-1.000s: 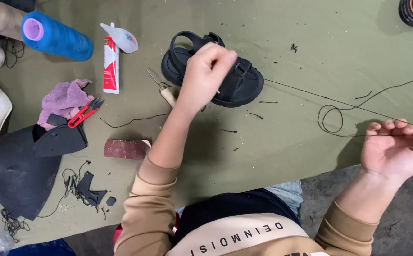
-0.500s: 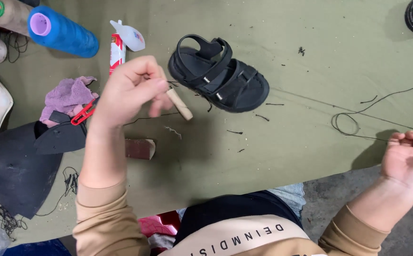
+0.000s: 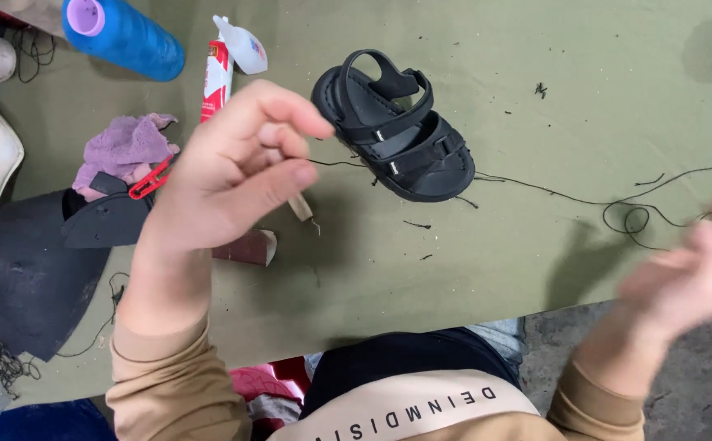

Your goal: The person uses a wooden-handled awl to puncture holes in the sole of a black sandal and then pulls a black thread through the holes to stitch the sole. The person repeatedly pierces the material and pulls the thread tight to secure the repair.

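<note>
Right now the left hand [image 3: 233, 167] is raised above the olive-green table [image 3: 535, 269], thumb and forefinger pinched on a thin black thread [image 3: 535, 189] – a pale stick-like tool pokes out under the palm. Thread runs past the small black strapped sandal [image 3: 395, 126] to a loose loop near the right hand [image 3: 691, 273], which is blurred; grip unclear. Risk, as I judge it – a hard pull could snag the loop into a knot or drag the sandal.

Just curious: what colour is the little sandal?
Black all over, the sandal shows plainly in the head view.
</note>
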